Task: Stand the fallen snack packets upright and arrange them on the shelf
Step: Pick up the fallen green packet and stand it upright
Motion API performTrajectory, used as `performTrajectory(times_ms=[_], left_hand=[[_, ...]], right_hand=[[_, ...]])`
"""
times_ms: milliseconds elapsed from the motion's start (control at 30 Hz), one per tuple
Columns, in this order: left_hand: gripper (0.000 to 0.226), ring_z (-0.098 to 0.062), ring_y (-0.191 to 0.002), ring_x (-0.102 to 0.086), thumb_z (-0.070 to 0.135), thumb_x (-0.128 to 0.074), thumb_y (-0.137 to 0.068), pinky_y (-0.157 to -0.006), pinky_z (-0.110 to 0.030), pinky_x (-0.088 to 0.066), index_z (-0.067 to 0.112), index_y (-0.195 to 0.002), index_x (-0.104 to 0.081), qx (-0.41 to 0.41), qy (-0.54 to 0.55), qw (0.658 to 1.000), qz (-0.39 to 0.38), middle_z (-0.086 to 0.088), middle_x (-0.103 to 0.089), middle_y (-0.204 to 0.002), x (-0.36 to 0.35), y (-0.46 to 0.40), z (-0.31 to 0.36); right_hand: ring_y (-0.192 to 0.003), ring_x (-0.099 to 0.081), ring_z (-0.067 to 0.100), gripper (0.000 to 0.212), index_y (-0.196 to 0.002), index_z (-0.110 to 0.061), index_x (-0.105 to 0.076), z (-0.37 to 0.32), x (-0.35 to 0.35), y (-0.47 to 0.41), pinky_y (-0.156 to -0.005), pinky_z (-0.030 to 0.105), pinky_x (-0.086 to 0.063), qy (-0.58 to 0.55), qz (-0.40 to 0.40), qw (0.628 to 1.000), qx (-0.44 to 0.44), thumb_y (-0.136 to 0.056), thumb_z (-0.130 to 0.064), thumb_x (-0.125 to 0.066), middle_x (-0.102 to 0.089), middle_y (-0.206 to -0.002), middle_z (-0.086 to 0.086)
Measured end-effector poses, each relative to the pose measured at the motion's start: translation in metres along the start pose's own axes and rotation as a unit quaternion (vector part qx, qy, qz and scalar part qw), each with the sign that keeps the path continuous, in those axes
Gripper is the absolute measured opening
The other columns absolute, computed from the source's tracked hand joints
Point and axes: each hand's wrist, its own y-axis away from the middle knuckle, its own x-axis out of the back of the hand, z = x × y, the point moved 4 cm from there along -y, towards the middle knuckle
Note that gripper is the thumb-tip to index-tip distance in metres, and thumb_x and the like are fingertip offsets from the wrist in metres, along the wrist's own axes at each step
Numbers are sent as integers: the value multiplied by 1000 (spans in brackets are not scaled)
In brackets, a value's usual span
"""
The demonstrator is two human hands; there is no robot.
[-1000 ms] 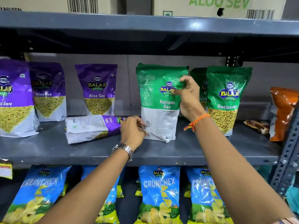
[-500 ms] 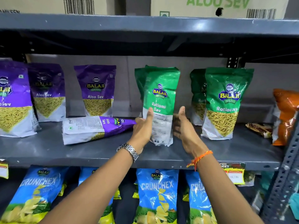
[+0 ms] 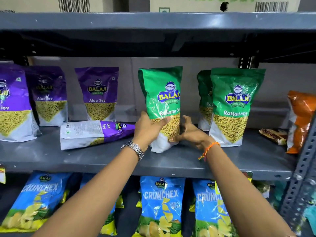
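A green Ratlami Sev packet (image 3: 162,93) stands upright mid-shelf, its front facing me. My left hand (image 3: 147,129) grips its lower left side, thumb across the front. My right hand (image 3: 191,132) is at its lower right corner, fingers spread and touching the base. A purple Aloo Sev packet (image 3: 95,133) lies fallen on its side just left of my left hand. The grey metal shelf (image 3: 102,159) carries them all.
Three purple Aloo Sev packets (image 3: 99,93) stand at the left and back. Two green Ratlami Sev packets (image 3: 234,103) stand to the right, then an orange packet (image 3: 301,120) and a small flat packet (image 3: 273,135). Blue Crunchex bags (image 3: 160,206) fill the lower shelf. A metal upright (image 3: 304,168) is at right.
The green packet was turned from its back side to face front and set down upright. My right hand dropped from its top to its base; my left hand now grips its side.
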Motion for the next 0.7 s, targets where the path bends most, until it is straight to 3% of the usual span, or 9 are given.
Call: performTrajectory(times_ms=[67, 133, 200, 333, 400, 500, 533, 600, 700], left_hand=[[69, -24, -108, -74, 52, -86, -60, -95, -45, -60, 19, -117, -65, 1, -15, 1000, 5, 0, -78, -116, -2, -9, -2], [39, -28, -114, -71, 15, -82, -80, -101, -40, -56, 14, -114, -65, 23, 30, 999, -33, -7, -74, -120, -3, -18, -2], [40, -28, -120, -65, -5, -69, -89, -102, -36, -52, 5, -127, -60, 33, 60, 991, -113, -15, -69, -130, -8, -27, -3], [52, -33, -132, -60, -7, -66, -90, -116, -45, -45, -6, -140, -51, 40, 52, 979, -192, -24, -60, -144, 1, -40, -8], [78, -38, -137, -56, 8, -81, -83, -118, -48, -43, -7, -148, -40, 38, 20, 982, -183, -24, -57, -146, 25, -39, -2], [99, -27, -131, -60, 25, -86, -79, -117, -41, -43, 3, -157, -28, 22, -86, 990, -109, -14, -63, -137, 97, -51, 3], [93, -25, -123, -65, 31, -86, -77, -116, -40, -43, 5, -153, -37, 11, -125, 990, -63, -12, -70, -126, 128, -55, 3], [66, -22, -104, -66, 45, -80, -80, -104, -35, -49, 9, -132, -61, 20, -235, 972, 20, -10, -73, -105, 196, -67, -5], [47, -31, -103, -62, 51, -65, -93, -86, -38, -50, 7, -109, -67, 110, -350, 930, 9, -13, -65, -114, 264, -83, -39]], right_hand=[[-132, -57, 30, 115, -140, -6, -30, 3, -8, -1, -110, 46, -49, -16, 11, 1000, 6, -46, -7, -96, -58, -138, 11], [-125, -59, 25, 100, -125, -12, -36, 7, -13, 3, -108, 42, -49, 8, 77, 997, 15, -47, -12, -98, -61, -133, 8], [-123, -58, 26, 97, -119, -15, -35, 9, -17, 9, -107, 43, -49, 53, 160, 986, 16, -47, -25, -100, -58, -132, 8], [-131, -49, 38, 108, -131, -8, -36, -3, -25, 24, -109, 45, -44, 116, 203, 972, 8, -49, -41, -98, -48, -139, 16], [-133, -43, 42, 116, -141, -8, -32, -15, -25, 45, -108, 47, -38, 153, 266, 952, 11, -52, -47, -95, -43, -143, 19], [-109, -58, 32, 76, -127, -15, -46, -40, -41, 92, -96, 48, -47, 27, 429, 894, 129, -70, -45, -85, -60, -118, 12], [-93, -62, 25, 56, -117, -17, -50, -46, -56, 98, -88, 44, -52, -49, 429, 890, 147, -76, -37, -82, -63, -102, 6], [-70, -57, 14, 29, -101, -20, -53, -58, -104, 88, -69, 33, -50, -213, 302, 924, 103, -84, -19, -76, -59, -81, -3], [-70, -50, 12, 32, -97, -28, -53, -74, -186, 46, -62, 27, -41, -324, 126, 938, -14, -77, -28, -77, -57, -90, -1]])
